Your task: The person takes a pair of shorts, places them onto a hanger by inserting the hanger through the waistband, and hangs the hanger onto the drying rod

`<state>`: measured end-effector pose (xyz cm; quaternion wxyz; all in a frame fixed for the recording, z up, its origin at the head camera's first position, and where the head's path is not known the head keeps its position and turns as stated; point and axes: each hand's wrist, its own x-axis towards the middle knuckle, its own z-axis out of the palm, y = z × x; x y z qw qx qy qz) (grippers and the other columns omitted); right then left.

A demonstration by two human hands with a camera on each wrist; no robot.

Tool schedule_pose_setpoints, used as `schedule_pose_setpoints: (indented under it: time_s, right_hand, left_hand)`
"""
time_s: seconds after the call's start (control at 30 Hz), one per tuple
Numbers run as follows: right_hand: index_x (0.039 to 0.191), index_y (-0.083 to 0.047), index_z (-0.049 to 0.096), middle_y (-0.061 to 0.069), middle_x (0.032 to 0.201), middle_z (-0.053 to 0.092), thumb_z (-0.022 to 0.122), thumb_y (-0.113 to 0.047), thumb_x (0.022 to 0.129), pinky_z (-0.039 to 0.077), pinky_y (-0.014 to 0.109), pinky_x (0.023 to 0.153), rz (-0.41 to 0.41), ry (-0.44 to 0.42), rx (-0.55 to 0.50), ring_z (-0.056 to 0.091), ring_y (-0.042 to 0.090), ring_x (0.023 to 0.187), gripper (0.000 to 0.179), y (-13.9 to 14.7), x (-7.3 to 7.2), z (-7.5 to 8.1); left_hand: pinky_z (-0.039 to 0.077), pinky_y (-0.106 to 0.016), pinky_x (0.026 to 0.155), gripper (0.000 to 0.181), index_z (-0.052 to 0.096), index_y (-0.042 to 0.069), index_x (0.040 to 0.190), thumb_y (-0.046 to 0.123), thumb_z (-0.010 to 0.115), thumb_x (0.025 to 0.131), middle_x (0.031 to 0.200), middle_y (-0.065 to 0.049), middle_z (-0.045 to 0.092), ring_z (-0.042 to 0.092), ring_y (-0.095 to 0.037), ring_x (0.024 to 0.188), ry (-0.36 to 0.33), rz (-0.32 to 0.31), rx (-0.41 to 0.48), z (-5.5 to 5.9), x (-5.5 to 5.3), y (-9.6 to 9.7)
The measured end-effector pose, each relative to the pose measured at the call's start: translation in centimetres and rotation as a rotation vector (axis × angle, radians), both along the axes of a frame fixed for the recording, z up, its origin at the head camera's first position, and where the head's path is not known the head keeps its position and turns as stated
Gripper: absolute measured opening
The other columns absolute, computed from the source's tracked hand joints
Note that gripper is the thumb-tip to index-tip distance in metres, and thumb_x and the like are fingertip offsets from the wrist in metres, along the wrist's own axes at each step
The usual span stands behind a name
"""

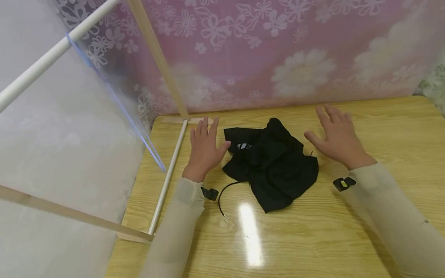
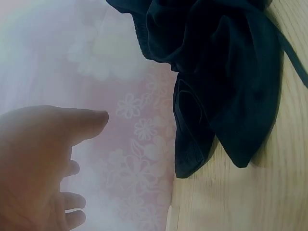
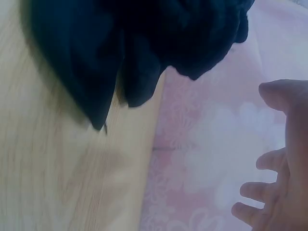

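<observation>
A crumpled black garment (image 1: 275, 165) lies bunched on the wooden table, with a dark drawstring (image 1: 220, 200) trailing from its left side and a small white label (image 1: 243, 146) showing in its folds. My left hand (image 1: 205, 151) hovers just left of the cloth, fingers spread, holding nothing. To the right of the cloth is my right hand (image 1: 338, 138), also with spread fingers and nothing in it. Both wrist views show the garment (image 2: 216, 72) apart from the thumb and fingers. What kind of garment it is cannot be told from the heap.
On the left stands a frame of white tubes (image 1: 168, 178) and wooden bars (image 1: 157, 52), with a blue strip or hanger-like loop (image 1: 117, 99) hanging from its top tube (image 1: 40, 68). A pink flowered curtain (image 1: 240, 67) backs the wooden table (image 1: 406, 185).
</observation>
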<state>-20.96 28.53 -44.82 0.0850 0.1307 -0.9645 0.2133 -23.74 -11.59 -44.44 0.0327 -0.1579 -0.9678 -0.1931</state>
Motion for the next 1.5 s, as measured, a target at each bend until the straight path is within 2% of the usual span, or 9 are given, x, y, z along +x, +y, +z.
schedule_pose_setpoints:
  time_s: [0.4, 0.53, 0.67, 0.77, 0.9, 1.0, 1.1, 1.33, 1.5]
  right_hand:
    - [0.166, -0.003, 0.01, 0.029, 0.169, 0.008, 0.059, -0.052, 0.102, 0.009, 0.07, 0.119, 0.109, -0.084, 0.026, 0.01, 0.053, 0.153, 0.094, -3.0, 1.0, 0.6]
    - [0.166, -0.007, 0.009, 0.026, 0.17, 0.007, 0.063, -0.056, 0.099, 0.014, 0.069, 0.12, 0.154, -0.105, 0.05, 0.013, 0.051, 0.153, 0.099, -4.0, 1.4, 0.0]
    - [0.167, -0.011, 0.006, 0.023, 0.171, 0.007, 0.066, -0.063, 0.095, 0.021, 0.068, 0.119, 0.239, -0.155, 0.06, 0.017, 0.049, 0.153, 0.107, -5.5, 1.8, -1.3]
    - [0.167, -0.011, 0.005, 0.026, 0.168, 0.016, 0.068, -0.064, 0.092, 0.028, 0.066, 0.117, 0.298, -0.197, 0.073, 0.023, 0.048, 0.151, 0.112, -6.7, 2.0, -2.3]
    - [0.163, -0.001, 0.021, 0.029, 0.155, 0.038, 0.074, -0.055, 0.092, 0.038, 0.063, 0.112, 0.33, -0.212, 0.149, 0.039, 0.048, 0.141, 0.103, -8.1, 1.9, -3.2]
    - [0.152, 0.007, 0.039, 0.029, 0.139, 0.05, 0.077, -0.042, 0.093, 0.046, 0.061, 0.103, 0.353, -0.15, 0.25, 0.051, 0.049, 0.126, 0.085, -9.1, 1.7, -3.7]
    - [0.141, 0.009, 0.048, 0.027, 0.127, 0.055, 0.077, -0.032, 0.093, 0.052, 0.056, 0.093, 0.391, -0.073, 0.337, 0.056, 0.046, 0.113, 0.07, -9.8, 1.4, -3.8]
    - [0.131, 0.009, 0.052, 0.023, 0.112, 0.06, 0.075, -0.02, 0.095, 0.053, 0.049, 0.08, 0.446, -0.059, 0.418, 0.056, 0.037, 0.092, 0.051, -10.5, 1.1, -3.2]
    - [0.13, 0.008, 0.052, 0.023, 0.111, 0.061, 0.074, -0.02, 0.096, 0.054, 0.048, 0.079, 0.454, -0.054, 0.425, 0.056, 0.036, 0.09, 0.048, -10.9, 0.6, -3.4]
  left_hand:
    - [-0.001, -0.057, 0.126, 0.085, 0.012, 0.021, 0.168, 0.051, 0.059, 0.103, 0.172, -0.016, 0.006, 0.003, -0.036, 0.159, -0.043, -0.02, 0.03, 0.5, 0.9, 0.2]
    - [0.001, -0.058, 0.126, 0.085, 0.016, 0.019, 0.167, 0.049, 0.061, 0.102, 0.172, -0.017, 0.01, 0.006, -0.036, 0.159, -0.046, -0.027, 0.033, 0.4, 1.3, 0.2]
    - [0.002, -0.059, 0.126, 0.085, 0.015, 0.019, 0.167, 0.048, 0.062, 0.102, 0.171, -0.017, 0.012, 0.008, -0.037, 0.158, -0.064, -0.031, 0.043, 0.2, 1.6, 0.1]
    - [0.002, -0.058, 0.126, 0.085, 0.015, 0.02, 0.167, 0.048, 0.062, 0.103, 0.171, -0.018, 0.014, 0.008, -0.038, 0.158, -0.09, -0.032, 0.051, -0.1, 1.8, -0.1]
    - [0.004, -0.058, 0.126, 0.082, 0.017, 0.019, 0.167, 0.047, 0.061, 0.103, 0.169, -0.019, 0.02, 0.012, -0.039, 0.157, -0.118, -0.031, 0.044, -0.3, 1.9, -0.2]
    - [0.012, -0.058, 0.125, 0.081, 0.02, 0.017, 0.166, 0.048, 0.06, 0.104, 0.166, -0.019, 0.025, 0.02, -0.039, 0.155, -0.144, -0.033, 0.013, -0.5, 2.1, -0.2]
    - [0.022, -0.056, 0.124, 0.079, 0.022, 0.015, 0.165, 0.049, 0.058, 0.104, 0.164, -0.018, 0.03, 0.029, -0.039, 0.151, -0.173, -0.045, -0.023, -0.8, 2.2, -0.2]
    - [0.03, -0.054, 0.121, 0.074, 0.025, 0.015, 0.165, 0.046, 0.057, 0.106, 0.163, -0.017, 0.035, 0.036, -0.038, 0.148, -0.276, -0.052, -0.008, -1.2, 2.5, -0.7]
    - [0.029, -0.055, 0.121, 0.079, 0.023, 0.018, 0.166, 0.052, 0.058, 0.104, 0.17, -0.015, 0.021, 0.026, -0.036, 0.155, -0.481, -0.004, -0.025, -1.5, 3.0, -1.6]
